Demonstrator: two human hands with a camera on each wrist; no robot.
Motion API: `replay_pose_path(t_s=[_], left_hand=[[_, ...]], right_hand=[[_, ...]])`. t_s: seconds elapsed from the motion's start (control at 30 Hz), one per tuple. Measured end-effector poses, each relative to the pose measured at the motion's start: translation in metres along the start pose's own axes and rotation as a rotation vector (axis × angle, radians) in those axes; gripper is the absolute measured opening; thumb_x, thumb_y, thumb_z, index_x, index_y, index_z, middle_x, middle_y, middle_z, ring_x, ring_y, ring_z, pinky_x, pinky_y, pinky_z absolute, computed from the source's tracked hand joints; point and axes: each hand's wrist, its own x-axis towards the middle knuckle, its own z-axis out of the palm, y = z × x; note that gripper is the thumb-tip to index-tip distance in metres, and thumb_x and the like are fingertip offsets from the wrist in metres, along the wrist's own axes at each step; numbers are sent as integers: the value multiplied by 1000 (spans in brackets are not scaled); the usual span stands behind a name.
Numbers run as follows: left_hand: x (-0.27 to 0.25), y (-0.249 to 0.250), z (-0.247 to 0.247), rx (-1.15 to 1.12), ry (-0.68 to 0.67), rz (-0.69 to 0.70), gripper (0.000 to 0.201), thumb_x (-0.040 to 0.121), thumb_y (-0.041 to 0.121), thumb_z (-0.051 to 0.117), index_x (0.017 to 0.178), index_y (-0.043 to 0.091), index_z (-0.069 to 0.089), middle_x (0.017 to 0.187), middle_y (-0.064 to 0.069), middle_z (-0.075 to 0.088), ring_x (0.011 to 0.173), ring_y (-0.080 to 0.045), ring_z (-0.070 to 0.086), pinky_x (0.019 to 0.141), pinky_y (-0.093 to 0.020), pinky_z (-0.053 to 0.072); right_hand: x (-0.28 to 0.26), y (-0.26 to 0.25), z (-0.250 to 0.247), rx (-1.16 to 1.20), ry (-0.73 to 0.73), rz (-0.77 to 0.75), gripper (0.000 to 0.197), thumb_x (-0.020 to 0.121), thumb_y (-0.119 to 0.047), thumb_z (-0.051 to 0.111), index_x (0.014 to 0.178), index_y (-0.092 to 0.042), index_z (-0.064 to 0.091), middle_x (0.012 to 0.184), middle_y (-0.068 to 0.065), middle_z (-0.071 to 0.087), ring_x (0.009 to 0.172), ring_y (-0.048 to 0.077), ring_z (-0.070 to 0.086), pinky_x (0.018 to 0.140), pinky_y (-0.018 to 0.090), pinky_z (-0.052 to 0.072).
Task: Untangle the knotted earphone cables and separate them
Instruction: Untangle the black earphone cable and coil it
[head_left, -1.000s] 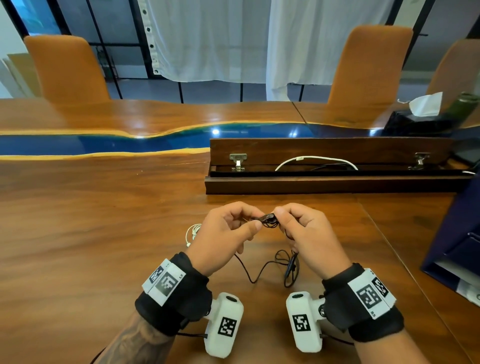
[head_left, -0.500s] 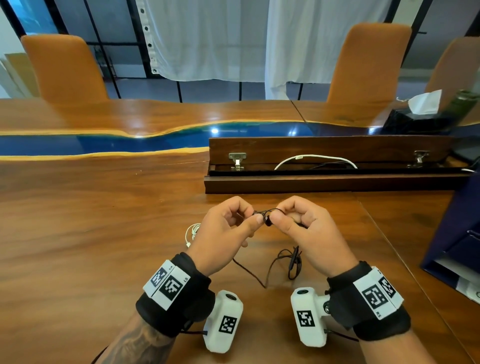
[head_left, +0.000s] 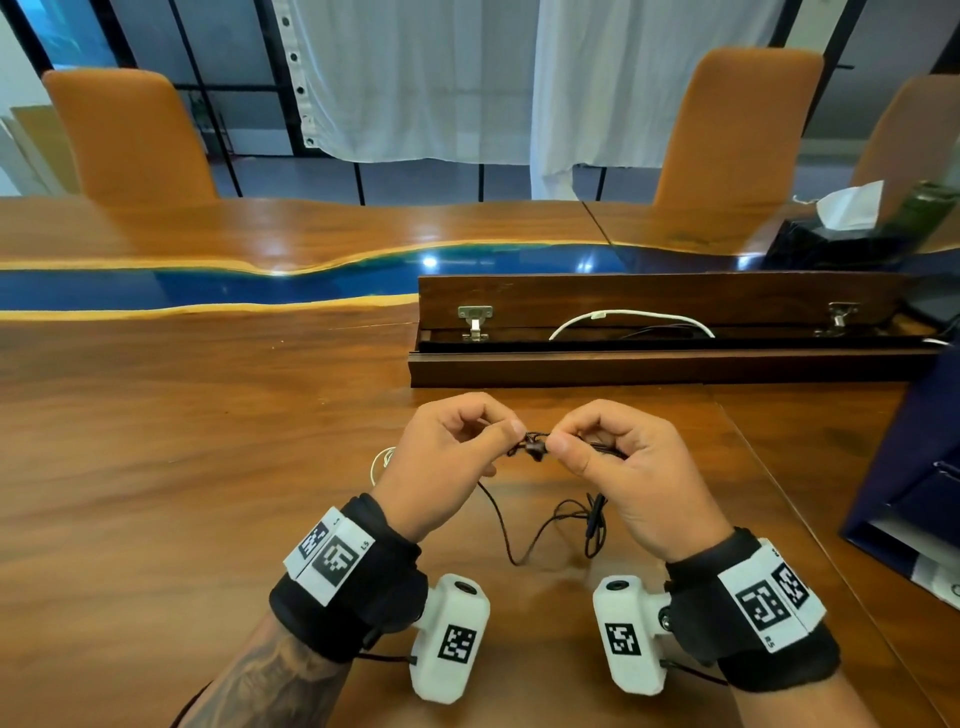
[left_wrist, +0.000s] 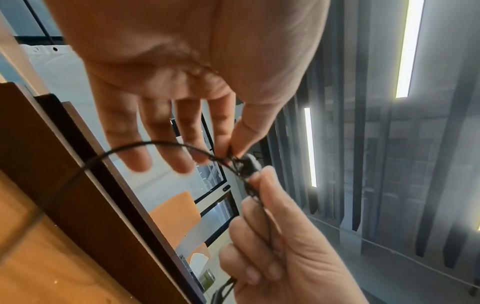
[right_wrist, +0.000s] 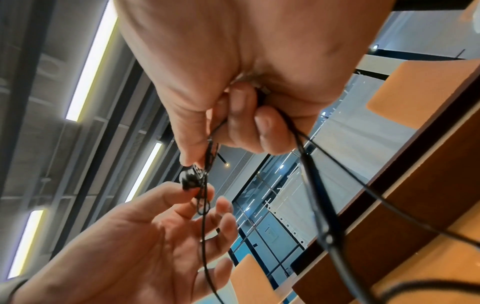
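Wooden table, "LS" wrist tag

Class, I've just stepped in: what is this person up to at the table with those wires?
A person is working at a knot in a black earphone cable, held up above the wooden table. The left hand pinches the tangle between thumb and forefinger, and the right hand pinches it from the other side with more cable gathered in its curled fingers. The rest of the black cable hangs down in loops onto the table. A white cable lies partly hidden behind the left hand. The knot is not yet undone.
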Motion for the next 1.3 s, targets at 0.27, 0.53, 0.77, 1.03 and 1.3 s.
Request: replay_pose_path(t_s=[0.27, 0.53, 0.77, 1.03, 1.3], left_hand=[[1, -4, 13, -48, 58, -57, 17, 99, 15, 59, 88, 5, 67, 79, -6, 64, 70, -14, 61, 65, -31, 56], [11, 3, 10, -16, 41, -61, 10, 97, 11, 61, 97, 4, 69, 77, -5, 71, 68, -11, 68, 67, -29, 59], [16, -8, 14, -131, 127, -112, 12, 98, 13, 61, 91, 10, 69, 81, -6, 70, 75, -15, 67, 67, -35, 61], [15, -14, 19, -261, 119, -175, 11, 100, 15, 58, 96, 9, 66, 78, -4, 68, 74, -16, 67, 69, -38, 59], [18, -14, 13, -64, 77, -138, 15, 100, 15, 58, 88, 14, 67, 77, -1, 67, 73, -16, 64, 70, -36, 59]], right_hand=[[-1, 5, 6, -150, 13, -15, 24, 84, -31, 81, 81, -27, 58, 73, -7, 55, 65, 13, 50, 61, 39, 47], [2, 10, 11, -236, 83, -3, 24, 93, -24, 71, 109, -37, 58, 97, -15, 67, 93, 7, 65, 80, 35, 57], [13, 19, 15, -300, 251, -124, 12, 91, -17, 73, 100, -24, 73, 98, -14, 70, 97, 4, 65, 78, 15, 50], [9, 21, 17, -242, 137, -17, 20, 89, -23, 76, 103, -31, 65, 91, -15, 65, 87, 7, 63, 73, 19, 53], [11, 22, 18, -179, 98, -47, 38, 93, -14, 70, 121, -38, 63, 115, -23, 66, 113, -4, 60, 91, 8, 47]])
